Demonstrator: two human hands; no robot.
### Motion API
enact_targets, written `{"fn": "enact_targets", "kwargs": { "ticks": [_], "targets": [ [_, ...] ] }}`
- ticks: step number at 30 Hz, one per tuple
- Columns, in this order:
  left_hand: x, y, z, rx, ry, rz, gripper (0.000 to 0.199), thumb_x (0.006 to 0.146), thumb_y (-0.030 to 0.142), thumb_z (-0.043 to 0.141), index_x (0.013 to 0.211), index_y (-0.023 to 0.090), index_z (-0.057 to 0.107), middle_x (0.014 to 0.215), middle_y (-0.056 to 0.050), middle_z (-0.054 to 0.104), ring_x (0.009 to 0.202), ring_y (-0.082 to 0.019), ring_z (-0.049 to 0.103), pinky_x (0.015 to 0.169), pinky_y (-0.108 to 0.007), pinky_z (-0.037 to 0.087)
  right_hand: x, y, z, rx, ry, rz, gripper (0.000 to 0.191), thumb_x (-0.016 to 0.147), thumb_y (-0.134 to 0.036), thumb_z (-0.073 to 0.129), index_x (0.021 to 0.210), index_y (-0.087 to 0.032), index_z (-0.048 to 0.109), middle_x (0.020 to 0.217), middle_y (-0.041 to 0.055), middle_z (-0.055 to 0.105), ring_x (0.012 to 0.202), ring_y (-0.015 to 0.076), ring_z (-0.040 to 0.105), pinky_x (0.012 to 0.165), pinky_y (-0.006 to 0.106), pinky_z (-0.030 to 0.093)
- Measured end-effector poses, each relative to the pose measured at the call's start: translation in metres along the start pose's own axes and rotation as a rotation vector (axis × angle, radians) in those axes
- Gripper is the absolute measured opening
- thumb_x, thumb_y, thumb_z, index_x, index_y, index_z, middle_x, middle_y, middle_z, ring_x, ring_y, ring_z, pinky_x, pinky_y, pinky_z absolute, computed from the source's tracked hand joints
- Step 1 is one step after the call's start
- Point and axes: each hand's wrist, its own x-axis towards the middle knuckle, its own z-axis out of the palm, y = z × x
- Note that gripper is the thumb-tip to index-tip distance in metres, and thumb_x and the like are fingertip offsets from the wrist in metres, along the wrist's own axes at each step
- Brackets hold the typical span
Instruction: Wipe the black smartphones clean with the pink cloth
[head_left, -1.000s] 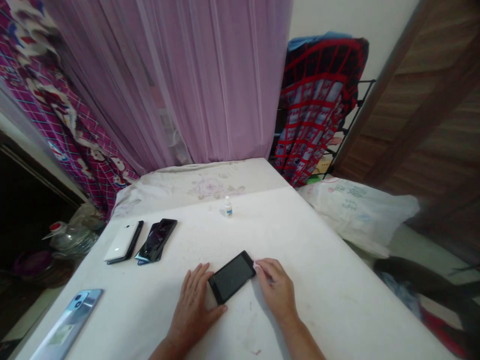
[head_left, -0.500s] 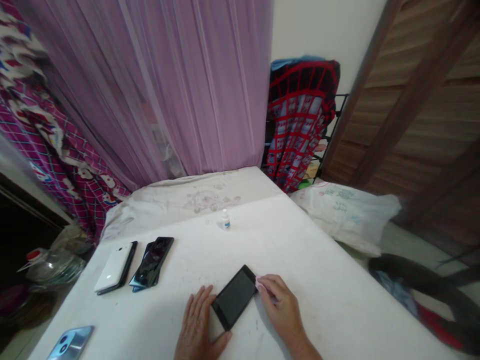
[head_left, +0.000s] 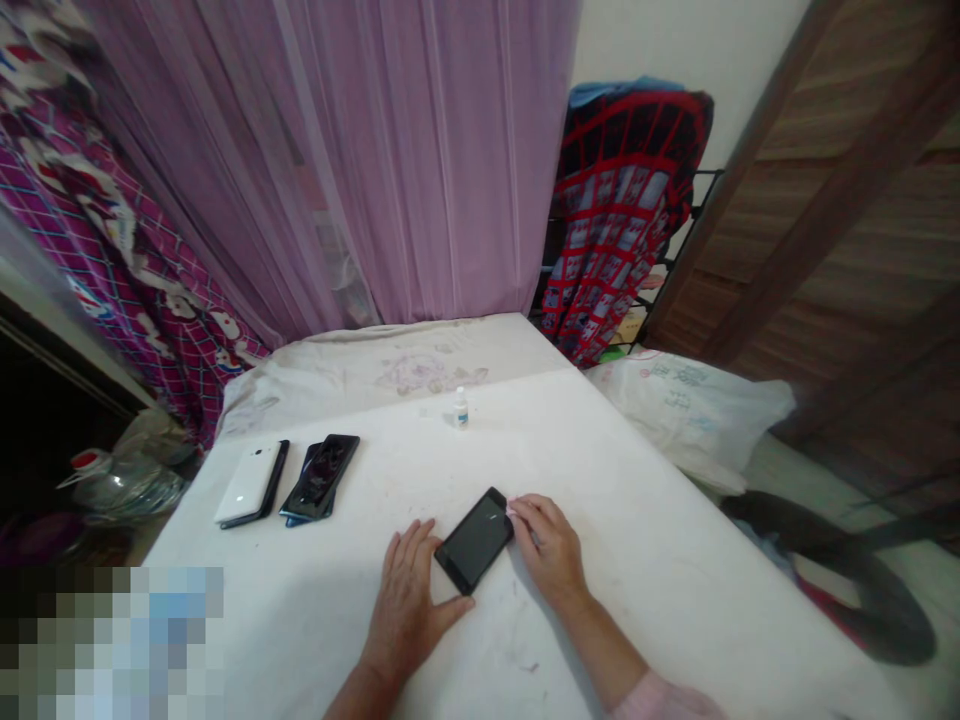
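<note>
A black smartphone (head_left: 474,541) lies at a slant on the white tabletop, its dark screen facing up. My left hand (head_left: 409,582) holds its near end, with the fingers by the left corner and the thumb at the bottom corner. At the phone's upper right edge, my right hand (head_left: 546,545) is closed in a pinch on a small pink cloth (head_left: 512,507), mostly hidden by the fingers. The cloth touches the phone's edge. Beyond the phone stands a small white bottle (head_left: 461,411) with a blue label.
On the left lie a white phone (head_left: 251,482) on top of a dark one, and a black phone (head_left: 322,474) over a bluish one. Blurred blocks cover the lower left corner. A white plastic bag (head_left: 682,410) rests beyond the right table edge (head_left: 652,455).
The view has shifted, so the table and phones appear higher. My left thumb and fingers still frame the phone's near end. The pink cloth stays at the upper right edge.
</note>
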Motion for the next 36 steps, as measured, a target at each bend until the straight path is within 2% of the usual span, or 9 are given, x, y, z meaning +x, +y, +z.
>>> {"fn": "enact_targets", "kwargs": {
  "ticks": [7,13,16,18,23,26,31,33,36],
  "targets": [
    [0.005,0.005,-0.006,-0.011,-0.058,-0.020,0.063,0.072,0.049,0.072,0.123,0.021,0.051,0.136,-0.015,0.054,0.129,-0.035,0.046,0.108,-0.057,0.031,0.001,-0.005,0.003,-0.154,-0.087,-0.076,0.021,0.090,-0.020,0.049,0.098,-0.022,0.068,0.094,0.0064,0.067,0.089,0.0196,0.058,0.080,0.034,0.046],
    [0.008,0.006,-0.008,-0.017,-0.061,-0.031,0.062,0.071,0.049,0.074,0.121,0.020,0.053,0.133,-0.014,0.056,0.127,-0.035,0.047,0.107,-0.058,0.033,-0.016,-0.038,0.013,-0.073,-0.253,-0.245,0.020,0.089,-0.017,0.051,0.099,-0.022,0.067,0.094,0.0055,0.066,0.088,0.0191,0.055,0.078,0.033,0.042],
    [0.008,0.007,-0.008,-0.023,-0.066,-0.033,0.060,0.071,0.049,0.073,0.120,0.020,0.054,0.133,-0.015,0.056,0.127,-0.035,0.047,0.107,-0.058,0.032,-0.018,-0.041,0.013,-0.048,-0.312,-0.279,0.019,0.090,-0.017,0.051,0.099,-0.023,0.067,0.096,0.0050,0.066,0.089,0.0190,0.055,0.078,0.033,0.041],
    [0.008,0.008,-0.009,-0.028,-0.074,-0.041,0.059,0.071,0.047,0.073,0.120,0.019,0.054,0.134,-0.014,0.056,0.128,-0.035,0.047,0.108,-0.057,0.031,-0.012,-0.030,0.009,-0.084,-0.287,-0.247,0.019,0.089,-0.017,0.051,0.097,-0.024,0.067,0.096,0.0045,0.066,0.090,0.0190,0.056,0.078,0.033,0.040],
    [0.008,0.009,-0.012,-0.044,-0.105,-0.057,0.060,0.070,0.044,0.073,0.120,0.019,0.054,0.136,-0.014,0.053,0.130,-0.035,0.044,0.110,-0.058,0.029,0.009,0.003,0.004,-0.251,-0.113,-0.079,0.020,0.089,-0.018,0.050,0.095,-0.020,0.069,0.096,0.0069,0.067,0.087,0.0207,0.055,0.076,0.033,0.040],
    [0.008,0.009,-0.012,-0.049,-0.101,-0.055,0.059,0.070,0.044,0.072,0.120,0.019,0.054,0.136,-0.014,0.054,0.129,-0.034,0.045,0.110,-0.057,0.028,0.007,-0.004,0.010,-0.241,-0.126,-0.102,0.022,0.089,-0.018,0.049,0.096,-0.020,0.069,0.094,0.0074,0.066,0.087,0.0206,0.055,0.076,0.033,0.040],
    [0.009,0.010,-0.013,-0.058,-0.093,-0.052,0.058,0.071,0.045,0.072,0.120,0.018,0.054,0.134,-0.014,0.055,0.128,-0.034,0.046,0.109,-0.057,0.029,-0.011,-0.033,0.018,-0.122,-0.244,-0.271,0.020,0.088,-0.015,0.052,0.096,-0.023,0.068,0.091,0.0051,0.065,0.086,0.0181,0.055,0.076,0.031,0.040],
    [0.010,0.010,-0.014,-0.061,-0.089,-0.054,0.058,0.071,0.044,0.071,0.120,0.019,0.054,0.134,-0.014,0.055,0.129,-0.033,0.046,0.110,-0.057,0.028,-0.009,-0.030,0.017,-0.138,-0.243,-0.270,0.019,0.087,-0.015,0.054,0.096,-0.023,0.068,0.091,0.0044,0.066,0.086,0.0183,0.055,0.075,0.031,0.039],
    [0.010,0.011,-0.014,-0.055,-0.086,-0.050,0.058,0.071,0.043,0.071,0.121,0.019,0.054,0.135,-0.014,0.054,0.129,-0.034,0.045,0.110,-0.057,0.028,0.008,-0.014,0.018,-0.235,-0.152,-0.152,0.016,0.087,-0.015,0.056,0.094,-0.022,0.068,0.093,0.0043,0.067,0.085,0.0196,0.055,0.073,0.032,0.037]
  ]
}}
